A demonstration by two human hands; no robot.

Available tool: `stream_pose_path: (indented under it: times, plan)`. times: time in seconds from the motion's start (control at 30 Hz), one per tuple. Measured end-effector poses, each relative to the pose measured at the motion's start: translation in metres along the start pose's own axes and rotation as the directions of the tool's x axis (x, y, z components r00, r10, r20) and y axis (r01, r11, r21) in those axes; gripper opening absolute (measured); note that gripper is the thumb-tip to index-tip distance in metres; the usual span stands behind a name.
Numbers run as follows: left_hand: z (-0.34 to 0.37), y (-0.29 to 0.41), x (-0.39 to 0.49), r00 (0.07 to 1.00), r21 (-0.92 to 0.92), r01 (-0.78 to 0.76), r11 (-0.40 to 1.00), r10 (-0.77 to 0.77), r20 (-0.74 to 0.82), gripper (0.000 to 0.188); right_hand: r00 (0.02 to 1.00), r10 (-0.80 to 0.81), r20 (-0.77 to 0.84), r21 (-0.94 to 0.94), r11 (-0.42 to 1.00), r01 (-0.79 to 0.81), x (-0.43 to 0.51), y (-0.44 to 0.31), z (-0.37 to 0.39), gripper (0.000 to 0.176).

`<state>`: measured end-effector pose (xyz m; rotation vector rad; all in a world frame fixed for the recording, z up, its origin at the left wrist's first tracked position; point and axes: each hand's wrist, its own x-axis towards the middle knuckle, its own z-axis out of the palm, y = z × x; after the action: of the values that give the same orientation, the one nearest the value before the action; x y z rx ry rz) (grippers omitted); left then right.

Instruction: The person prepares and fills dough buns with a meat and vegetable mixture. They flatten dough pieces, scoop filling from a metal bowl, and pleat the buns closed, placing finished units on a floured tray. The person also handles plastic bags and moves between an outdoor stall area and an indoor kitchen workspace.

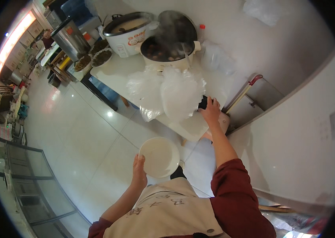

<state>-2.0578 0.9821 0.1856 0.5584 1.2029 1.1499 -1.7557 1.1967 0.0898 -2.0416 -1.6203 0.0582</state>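
In my left hand [139, 172] is a round white plate [159, 157], gripped by its left rim over the floor in front of my apron. Nothing lies on the plate. My right hand [210, 112] reaches to the right end of a white table [182, 129], its thumb and fingers around a small black object [203, 102] whose kind I cannot make out. Just left of that hand, clear plastic bags [179, 92] are heaped on the tabletop. Behind them stands an open electric pot [167, 55] of dark liquid with round, egg-like food, steaming, a ladle handle [186, 53] leaning out.
A white slow cooker [128, 35], bowls of food [102, 56] and a steel urn [71, 38] stand further left. A red-capped bottle [202, 31] is by the wall. A red-ended pole [244, 92] leans right, beside a white appliance [298, 142]. Glass-panelled cabinet [36, 184] lower left.
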Motion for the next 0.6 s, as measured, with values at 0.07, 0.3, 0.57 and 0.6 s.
stream_pose_path:
  times: [0.07,0.3,0.57,0.6]
  plan:
    - [0.022,0.008,0.025,0.999,0.017,0.026,1.000,-0.026,0.022,0.050,0.993,-0.018,0.113,-0.154,0.987,0.035,0.017,-0.009,0.008,0.061]
    - [0.086,0.023,0.100,0.995,0.077,-0.069,0.995,0.063,0.072,0.037,0.898,0.343,0.275,0.631,0.640,-0.438,0.018,0.059,-0.035,0.032]
    - [0.148,0.018,0.147,0.957,0.154,-0.116,0.981,0.069,0.282,0.037,0.939,0.253,0.233,0.803,0.495,-0.333,-0.043,-0.033,-0.139,0.055]
    - [0.154,0.017,0.148,0.942,0.156,-0.144,0.977,0.087,0.323,0.037,0.957,0.211,0.197,0.696,0.657,-0.289,-0.040,-0.057,-0.135,0.057]
